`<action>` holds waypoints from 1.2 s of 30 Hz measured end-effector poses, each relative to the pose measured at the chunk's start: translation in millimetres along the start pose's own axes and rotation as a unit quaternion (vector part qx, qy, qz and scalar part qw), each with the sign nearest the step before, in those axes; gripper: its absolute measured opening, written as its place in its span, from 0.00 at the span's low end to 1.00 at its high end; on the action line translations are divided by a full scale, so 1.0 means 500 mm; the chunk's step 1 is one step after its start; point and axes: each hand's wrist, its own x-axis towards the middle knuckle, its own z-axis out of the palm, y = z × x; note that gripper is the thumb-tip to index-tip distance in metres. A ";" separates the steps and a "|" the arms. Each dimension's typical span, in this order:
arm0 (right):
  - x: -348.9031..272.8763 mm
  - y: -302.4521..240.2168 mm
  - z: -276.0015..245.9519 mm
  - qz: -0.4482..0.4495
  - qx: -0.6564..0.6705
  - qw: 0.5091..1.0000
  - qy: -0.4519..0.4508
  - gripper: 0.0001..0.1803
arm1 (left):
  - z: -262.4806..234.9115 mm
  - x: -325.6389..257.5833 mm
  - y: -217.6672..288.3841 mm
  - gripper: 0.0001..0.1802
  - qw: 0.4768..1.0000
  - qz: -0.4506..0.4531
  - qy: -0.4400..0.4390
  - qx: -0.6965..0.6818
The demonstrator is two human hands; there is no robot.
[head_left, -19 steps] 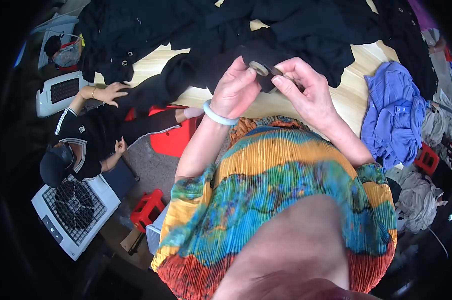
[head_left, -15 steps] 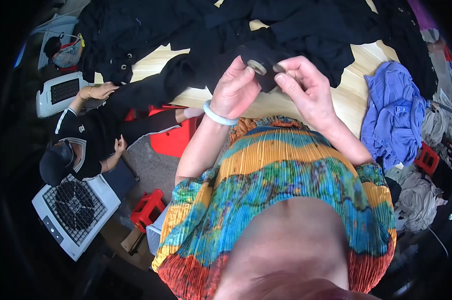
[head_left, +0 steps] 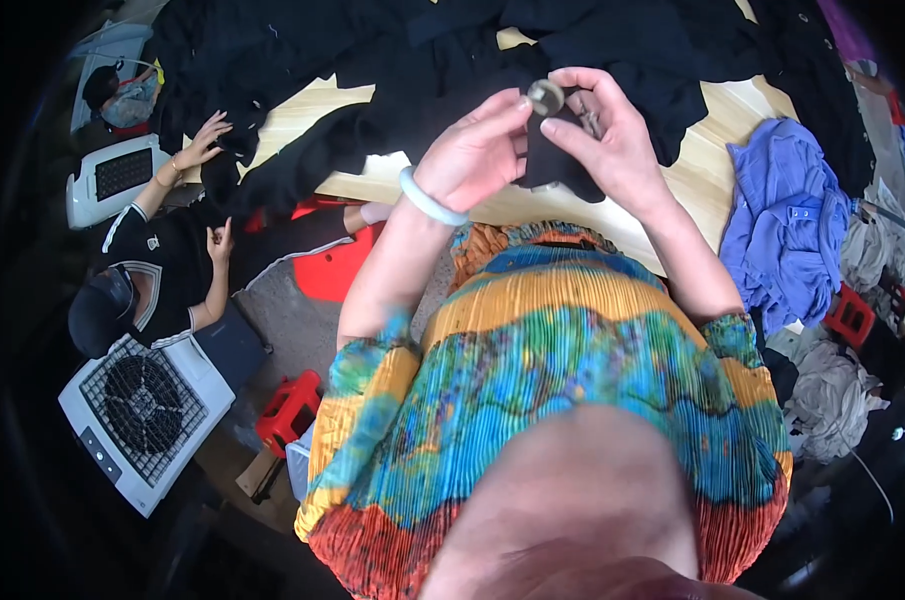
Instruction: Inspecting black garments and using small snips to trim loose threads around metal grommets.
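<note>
Over the near edge of the table, both my hands meet in front of me. My left hand (head_left: pixel 477 143), with a pale bangle on its wrist, pinches a small round brownish-grey disc (head_left: pixel 546 97), like a large button, at its fingertips. Close around the disc's other side, my right hand (head_left: pixel 617 140) has its thumb and forefinger bent. Some small greyish pieces (head_left: pixel 586 114) show in its curled fingers; their kind is too small to tell. Behind and below my hands lies black cloth (head_left: pixel 442 80), spread over the light wooden table (head_left: pixel 317 118).
At the left a co-worker (head_left: pixel 152 240) in black and a cap reaches onto the black cloth. Beside that person stand a fan unit (head_left: pixel 147 415) and a red stool (head_left: pixel 290 405). A heap of blue-violet garments (head_left: pixel 784 225) lies right, with pale cloth (head_left: pixel 832 405) below.
My hands have come closer together and the disc has moved up and right, between them. My right fingers have curled more. The co-worker's hand has lifted and spread.
</note>
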 end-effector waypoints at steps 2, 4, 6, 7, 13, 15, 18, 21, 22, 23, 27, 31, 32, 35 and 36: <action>0.005 -0.024 -0.006 0.080 0.069 0.994 0.030 0.18 | -0.010 0.016 -0.014 0.11 0.999 0.032 0.013 0.009; 0.009 -0.030 -0.017 0.152 0.186 0.969 0.064 0.17 | -0.022 0.024 -0.033 0.14 0.990 0.110 -0.011 0.093; 0.022 -0.030 -0.026 0.132 0.225 0.961 0.086 0.17 | -0.067 0.033 -0.070 0.20 0.952 0.148 0.037 0.264; 0.028 -0.028 -0.029 0.138 0.218 0.961 0.100 0.19 | -0.078 0.034 -0.078 0.21 0.922 0.140 0.061 0.357; 0.072 0.001 -0.047 0.136 0.170 0.966 0.136 0.20 | -0.012 -0.009 -0.051 0.19 0.998 0.010 -0.059 -0.018; 0.071 0.007 -0.047 0.144 0.147 0.971 0.119 0.20 | -0.017 -0.013 -0.040 0.20 0.994 0.032 -0.091 0.043; 0.065 0.028 -0.050 0.162 0.105 0.978 0.079 0.21 | -0.007 -0.016 -0.028 0.20 0.990 0.046 -0.093 0.100; 0.054 0.032 -0.054 0.078 -0.048 0.991 0.096 0.21 | 0.001 -0.019 -0.025 0.21 0.992 0.062 -0.069 0.086; 0.043 0.024 -0.055 0.078 -0.049 0.991 0.093 0.21 | 0.000 -0.020 -0.024 0.21 0.992 0.074 -0.058 0.079; 0.031 0.018 -0.057 0.054 -0.059 0.993 0.088 0.21 | -0.002 -0.021 -0.025 0.21 0.992 0.076 -0.057 0.078; -0.008 0.000 -0.076 -0.032 -0.183 0.981 0.061 0.19 | 0.007 -0.018 -0.025 0.19 0.984 0.100 -0.031 0.147; -0.038 -0.046 -0.065 -0.077 -0.277 0.957 0.036 0.18 | 0.018 -0.014 -0.028 0.17 0.981 0.117 -0.018 0.152; -0.039 -0.045 -0.065 -0.077 -0.278 0.957 0.037 0.18 | 0.017 -0.011 -0.029 0.17 0.981 0.117 -0.019 0.152; -0.037 -0.045 -0.057 -0.042 -0.209 0.976 0.037 0.24 | 0.015 -0.002 -0.034 0.17 0.982 0.124 0.005 0.146; -0.036 -0.046 -0.050 -0.060 -0.228 0.971 0.038 0.24 | 0.021 0.000 -0.038 0.18 0.978 0.139 0.000 0.157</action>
